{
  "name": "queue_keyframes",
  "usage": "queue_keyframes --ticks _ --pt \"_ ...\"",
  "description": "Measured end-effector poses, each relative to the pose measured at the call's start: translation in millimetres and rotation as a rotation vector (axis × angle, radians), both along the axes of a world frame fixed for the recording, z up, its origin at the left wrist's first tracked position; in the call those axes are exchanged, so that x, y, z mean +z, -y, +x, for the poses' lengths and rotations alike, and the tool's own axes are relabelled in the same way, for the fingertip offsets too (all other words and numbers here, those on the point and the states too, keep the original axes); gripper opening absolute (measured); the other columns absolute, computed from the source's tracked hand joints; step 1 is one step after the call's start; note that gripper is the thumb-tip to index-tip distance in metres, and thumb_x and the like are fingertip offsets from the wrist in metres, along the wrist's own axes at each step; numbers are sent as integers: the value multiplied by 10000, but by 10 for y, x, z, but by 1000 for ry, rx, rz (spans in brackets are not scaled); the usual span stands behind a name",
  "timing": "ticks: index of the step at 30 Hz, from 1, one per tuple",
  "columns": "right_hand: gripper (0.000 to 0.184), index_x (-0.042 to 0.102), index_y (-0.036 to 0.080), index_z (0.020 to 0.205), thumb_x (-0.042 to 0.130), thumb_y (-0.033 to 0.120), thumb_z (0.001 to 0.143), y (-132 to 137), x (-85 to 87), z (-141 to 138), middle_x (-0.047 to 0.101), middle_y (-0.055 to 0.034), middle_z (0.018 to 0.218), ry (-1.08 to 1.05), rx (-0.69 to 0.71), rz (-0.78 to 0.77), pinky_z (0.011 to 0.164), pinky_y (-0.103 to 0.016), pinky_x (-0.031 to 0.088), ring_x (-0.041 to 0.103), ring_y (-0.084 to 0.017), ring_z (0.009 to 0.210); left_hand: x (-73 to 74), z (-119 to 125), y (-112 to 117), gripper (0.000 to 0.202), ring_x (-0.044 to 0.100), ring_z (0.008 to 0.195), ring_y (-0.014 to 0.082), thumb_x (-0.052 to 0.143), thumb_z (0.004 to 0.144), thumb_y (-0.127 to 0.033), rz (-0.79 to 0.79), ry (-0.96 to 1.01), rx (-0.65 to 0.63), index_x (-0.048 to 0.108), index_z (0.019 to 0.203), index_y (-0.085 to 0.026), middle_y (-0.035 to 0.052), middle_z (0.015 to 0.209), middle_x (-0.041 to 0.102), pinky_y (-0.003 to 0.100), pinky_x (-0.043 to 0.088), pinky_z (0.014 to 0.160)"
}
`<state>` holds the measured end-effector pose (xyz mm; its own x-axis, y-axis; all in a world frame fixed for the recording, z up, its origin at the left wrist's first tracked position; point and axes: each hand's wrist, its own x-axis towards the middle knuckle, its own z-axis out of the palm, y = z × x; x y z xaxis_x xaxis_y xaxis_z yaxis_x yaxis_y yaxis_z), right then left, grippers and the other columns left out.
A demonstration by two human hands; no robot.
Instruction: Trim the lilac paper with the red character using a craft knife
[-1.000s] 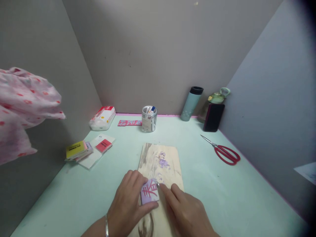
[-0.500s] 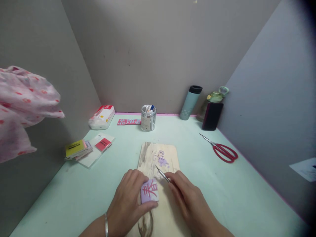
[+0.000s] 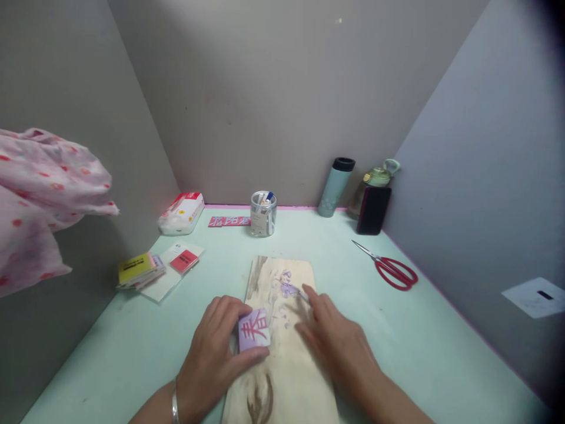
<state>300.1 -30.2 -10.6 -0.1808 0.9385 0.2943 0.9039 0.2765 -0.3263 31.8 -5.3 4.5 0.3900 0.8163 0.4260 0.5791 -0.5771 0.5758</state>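
Observation:
A pale wooden board (image 3: 286, 377) lies lengthwise on the mint-green table (image 3: 419, 347) in front of me. My left hand (image 3: 212, 356) pinches a small lilac paper square with a red character (image 3: 254, 330) at the board's left edge. My right hand (image 3: 333, 338) rests on the board and holds a thin metal tool (image 3: 302, 294); only its tip shows past the fingers. The tip points at a cluster of lilac paper scraps (image 3: 286, 288) on the far half of the board.
Red-handled scissors (image 3: 391, 270) lie at the right. At the back stand a clear jar of pens (image 3: 263, 214), a teal flask (image 3: 334, 186), a green bottle (image 3: 375, 179) and a dark phone (image 3: 373, 210). Booklets (image 3: 152, 269), a tissue pack (image 3: 182, 213) and pink cloth (image 3: 39, 200) sit left.
My right hand slid forward along the board, carrying the tool tip from beside the lilac square up to the paper scraps. My left hand drew the square slightly left.

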Motion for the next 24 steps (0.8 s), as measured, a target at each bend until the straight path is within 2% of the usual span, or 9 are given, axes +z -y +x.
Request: queue_keyframes --ticks 2,5,9,11,14,16,18,21,24 --pt "486 450 226 1465 510 229 983 -94 45 86 698 -77 1034 -24 -56 31 568 -289 529 720 -215 734 -7 12 12 408 576 951 256 835 853 -427 -23 2 -14 586 1116 -239 46 1046 634 368 522 795" --pt "444 452 223 1439 519 252 1001 -107 127 100 688 -48 963 -110 4 34 594 -277 527 696 -187 692 -4 13 22 403 579 956 259 813 871 -450 -34 13 -28 586 1128 -238 53 1058 633 377 525 803" --pt "719 331 266 1535 698 263 916 -36 130 -66 675 -56 1073 -101 134 2 686 -303 573 726 -216 844 -1 9 28 419 570 966 259 811 875 -448 -8 25 -44 567 1145 -238 52 1066 625 384 520 817" --pt "767 332 259 1547 725 261 888 -59 100 -117 670 -70 1100 -20 110 21 660 -308 566 729 -235 862 -4 20 34 424 565 967 258 806 879 -453 2 24 -83 564 1149 -234 54 1066 624 382 518 821" --pt "571 453 195 1476 630 228 934 -152 88 -88 683 -79 1020 51 -19 54 591 -292 534 726 -239 802 -18 54 52 451 564 965 253 798 874 -489 3 8 -163 567 1157 -225 58 1067 625 375 516 822" --pt "415 531 186 1404 543 249 994 -190 123 -33 711 -81 995 -25 -60 56 604 -295 542 732 -230 781 -31 76 65 470 571 976 252 800 866 -497 -10 -25 -213 571 1169 -222 62 1085 627 375 519 832" --pt "348 575 204 1361 486 296 1037 -176 186 11 747 -65 957 -129 -43 25 641 -300 561 742 -218 761 -42 90 76 474 579 995 257 804 864 -485 -32 -65 -247 575 1183 -221 69 1111 630 385 522 854" --pt "346 599 232 1362 462 350 1066 -77 296 48 784 -48 944 -207 31 -72 676 -296 582 760 -214 765 -50 96 88 456 585 1016 270 812 866 -442 -83 -100 -253 583 1188 -215 79 1130 632 410 526 878" --pt "336 656 239 1295 396 297 1091 47 350 83 787 -72 1044 -216 140 -106 725 -282 602 772 -202 854 -46 93 107 444 589 1026 279 838 851 -381 -123 -117 -239 592 1178 -210 84 1133 635 423 534 890"
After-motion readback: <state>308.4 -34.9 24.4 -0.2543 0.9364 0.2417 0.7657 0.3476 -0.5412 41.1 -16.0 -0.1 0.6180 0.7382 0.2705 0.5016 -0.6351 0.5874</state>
